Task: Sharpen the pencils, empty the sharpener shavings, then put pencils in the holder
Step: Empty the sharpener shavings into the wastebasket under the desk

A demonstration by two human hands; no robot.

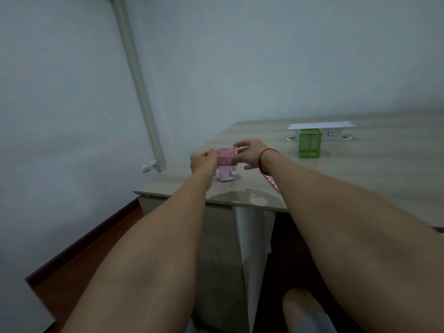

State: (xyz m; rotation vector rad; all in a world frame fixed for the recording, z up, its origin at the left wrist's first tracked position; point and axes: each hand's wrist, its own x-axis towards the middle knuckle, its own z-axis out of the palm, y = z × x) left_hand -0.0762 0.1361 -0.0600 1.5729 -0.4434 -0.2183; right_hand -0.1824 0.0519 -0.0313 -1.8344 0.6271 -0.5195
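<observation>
A pink box-shaped sharpener (pixel 226 162) stands near the left corner of the wooden desk (pixel 360 169). My left hand (pixel 204 161) grips its left side. My right hand (pixel 249 152), with a red string at the wrist, curls over its top and right side. A green mesh pencil holder (pixel 310 143) stands upright further back to the right, apart from both hands. Pink pencils (pixel 271 182) lie on the desk, mostly hidden under my right forearm.
A white power strip (pixel 332 134) and a white sheet of paper (pixel 319 125) lie behind the holder. A grey wall and a vertical pipe (pixel 141 87) stand to the left. The desk's front edge (pixel 216 200) is close below my forearms.
</observation>
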